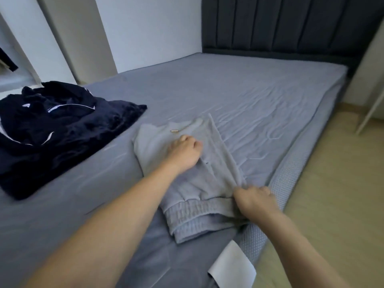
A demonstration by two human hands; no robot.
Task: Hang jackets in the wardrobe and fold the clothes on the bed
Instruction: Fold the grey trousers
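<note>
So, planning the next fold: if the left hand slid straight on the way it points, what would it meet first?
Probably the small gold clasp on the grey garment, just beyond the left hand; after that, bare sheet. Depth is hard to judge.

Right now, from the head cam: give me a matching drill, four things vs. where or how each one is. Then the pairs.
Column 1
1. grey garment
2. dark navy garment
3. left hand
4. right hand

Column 2
A. lies crumpled in a heap at the left side of the bed
B. grips the fabric edge near the bed's right side
C. lies partly folded on the sheet in front of the person
D. rests on the middle of the grey fabric, fingers curled under

Pairs: 1-C, 2-A, 3-D, 4-B
</note>
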